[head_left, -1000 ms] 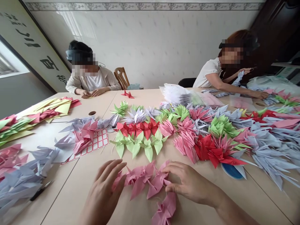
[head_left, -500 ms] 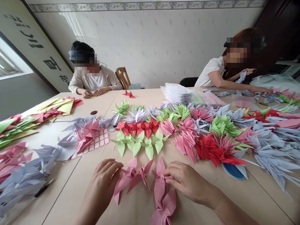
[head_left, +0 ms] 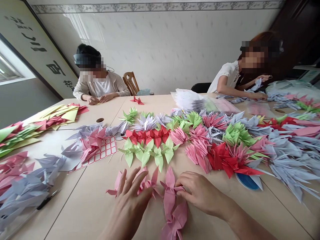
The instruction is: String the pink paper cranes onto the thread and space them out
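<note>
My left hand (head_left: 132,196), fingers spread, reaches over folded pink paper cranes (head_left: 153,182) and hides part of them. Whether its fingertips touch the paper is hard to make out. The thumb and fingers of my right hand (head_left: 197,191) are closed on the edge of an upright pink paper crane (head_left: 170,190). Below that one, nearer to me, another pink crane (head_left: 177,218) lies against it. Just beyond my hands stand a row of light green cranes (head_left: 147,151) and a row of red cranes (head_left: 151,136).
Piles of pink, grey, green and red cranes (head_left: 237,133) fill the right side. More grey cranes (head_left: 27,186), a pen (head_left: 47,200) and folded coloured paper (head_left: 60,115) lie left. Two people sit across the table, a person (head_left: 98,85) at left and another (head_left: 231,78) at right.
My left hand has moved right and opened out over the pink cranes, which now lie spread further left. My right hand stays put. The right-hand person's arm has drawn back.
</note>
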A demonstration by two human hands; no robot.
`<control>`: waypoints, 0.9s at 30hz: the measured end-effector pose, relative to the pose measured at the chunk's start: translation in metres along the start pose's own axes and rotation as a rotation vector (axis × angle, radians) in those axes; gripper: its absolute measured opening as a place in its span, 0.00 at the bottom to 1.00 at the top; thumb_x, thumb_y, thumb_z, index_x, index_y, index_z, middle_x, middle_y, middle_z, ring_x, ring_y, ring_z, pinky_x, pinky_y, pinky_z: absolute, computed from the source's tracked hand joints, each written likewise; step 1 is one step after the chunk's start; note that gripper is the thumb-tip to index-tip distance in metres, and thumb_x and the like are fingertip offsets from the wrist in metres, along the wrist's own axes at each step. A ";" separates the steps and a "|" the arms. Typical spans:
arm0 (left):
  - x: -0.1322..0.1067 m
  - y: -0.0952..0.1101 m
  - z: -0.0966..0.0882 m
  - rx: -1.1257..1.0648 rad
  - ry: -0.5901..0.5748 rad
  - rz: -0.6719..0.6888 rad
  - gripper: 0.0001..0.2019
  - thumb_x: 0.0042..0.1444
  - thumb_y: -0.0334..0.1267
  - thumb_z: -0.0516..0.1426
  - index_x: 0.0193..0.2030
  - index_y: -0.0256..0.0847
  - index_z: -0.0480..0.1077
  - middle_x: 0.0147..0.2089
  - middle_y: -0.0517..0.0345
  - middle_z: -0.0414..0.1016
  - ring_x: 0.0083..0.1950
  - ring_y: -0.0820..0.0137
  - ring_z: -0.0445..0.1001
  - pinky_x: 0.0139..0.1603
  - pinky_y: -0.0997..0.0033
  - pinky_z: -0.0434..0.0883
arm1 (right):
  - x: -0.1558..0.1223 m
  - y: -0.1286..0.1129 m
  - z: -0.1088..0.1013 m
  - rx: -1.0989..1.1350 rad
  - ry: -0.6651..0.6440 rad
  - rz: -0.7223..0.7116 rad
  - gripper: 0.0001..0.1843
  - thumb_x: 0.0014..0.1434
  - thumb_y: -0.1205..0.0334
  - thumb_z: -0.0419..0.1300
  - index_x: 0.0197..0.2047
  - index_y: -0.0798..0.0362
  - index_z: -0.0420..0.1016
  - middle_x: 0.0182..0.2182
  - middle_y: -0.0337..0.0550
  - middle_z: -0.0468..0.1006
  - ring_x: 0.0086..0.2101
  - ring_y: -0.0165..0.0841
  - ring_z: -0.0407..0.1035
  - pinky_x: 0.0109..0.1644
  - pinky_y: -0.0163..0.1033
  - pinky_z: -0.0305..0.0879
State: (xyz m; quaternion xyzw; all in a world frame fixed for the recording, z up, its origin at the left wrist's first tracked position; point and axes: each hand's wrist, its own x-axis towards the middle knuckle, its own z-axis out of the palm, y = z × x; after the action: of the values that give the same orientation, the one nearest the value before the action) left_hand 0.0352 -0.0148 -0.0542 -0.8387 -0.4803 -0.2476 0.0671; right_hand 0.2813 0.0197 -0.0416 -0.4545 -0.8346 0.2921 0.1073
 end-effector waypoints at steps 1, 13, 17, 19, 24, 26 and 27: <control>0.001 0.000 -0.001 -0.013 -0.009 0.007 0.11 0.61 0.29 0.51 0.34 0.46 0.73 0.56 0.50 0.69 0.64 0.52 0.58 0.61 0.31 0.53 | 0.000 0.000 0.000 -0.005 0.005 -0.002 0.03 0.59 0.69 0.60 0.34 0.55 0.75 0.32 0.40 0.74 0.35 0.33 0.68 0.39 0.35 0.58; -0.015 -0.021 0.004 0.081 -0.084 -0.025 0.09 0.61 0.30 0.53 0.36 0.46 0.73 0.58 0.49 0.66 0.65 0.48 0.55 0.56 0.28 0.60 | -0.005 0.002 -0.006 -0.032 0.006 0.053 0.05 0.57 0.61 0.63 0.34 0.54 0.74 0.33 0.39 0.75 0.36 0.33 0.68 0.37 0.34 0.57; -0.016 -0.023 0.004 0.075 -0.054 -0.030 0.09 0.61 0.31 0.52 0.37 0.46 0.73 0.58 0.49 0.66 0.65 0.48 0.57 0.56 0.30 0.61 | -0.004 0.001 -0.006 -0.025 -0.025 0.077 0.06 0.58 0.70 0.57 0.31 0.55 0.74 0.30 0.38 0.75 0.33 0.31 0.68 0.36 0.33 0.56; -0.015 -0.022 0.004 0.064 -0.054 -0.052 0.09 0.60 0.31 0.53 0.40 0.47 0.73 0.58 0.49 0.67 0.66 0.49 0.57 0.57 0.32 0.61 | -0.004 0.000 -0.005 0.003 0.002 0.064 0.09 0.59 0.72 0.54 0.29 0.56 0.73 0.29 0.38 0.74 0.32 0.29 0.67 0.36 0.33 0.56; -0.014 -0.012 -0.002 0.013 0.090 -0.035 0.11 0.59 0.29 0.54 0.47 0.45 0.70 0.57 0.48 0.69 0.65 0.53 0.59 0.61 0.41 0.59 | -0.012 -0.003 -0.011 0.229 -0.082 0.006 0.04 0.54 0.68 0.62 0.35 0.54 0.77 0.31 0.37 0.75 0.32 0.28 0.68 0.35 0.29 0.58; -0.016 -0.002 -0.007 -0.054 0.181 0.006 0.12 0.57 0.26 0.55 0.47 0.42 0.70 0.51 0.48 0.74 0.59 0.58 0.66 0.59 0.53 0.65 | -0.017 -0.005 -0.013 0.337 -0.238 -0.036 0.11 0.52 0.63 0.65 0.41 0.51 0.78 0.29 0.35 0.74 0.29 0.27 0.67 0.31 0.27 0.58; -0.017 0.003 -0.008 -0.108 0.205 0.028 0.12 0.57 0.24 0.55 0.46 0.41 0.69 0.46 0.49 0.75 0.54 0.61 0.70 0.55 0.60 0.68 | -0.020 -0.006 -0.013 0.371 -0.312 -0.060 0.15 0.52 0.62 0.66 0.44 0.49 0.78 0.28 0.34 0.73 0.28 0.26 0.67 0.29 0.27 0.57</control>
State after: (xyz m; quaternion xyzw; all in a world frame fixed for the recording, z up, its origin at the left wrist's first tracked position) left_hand 0.0278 -0.0326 -0.0547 -0.8180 -0.4453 -0.3566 0.0741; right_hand 0.2944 0.0064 -0.0260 -0.3513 -0.7863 0.5037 0.0674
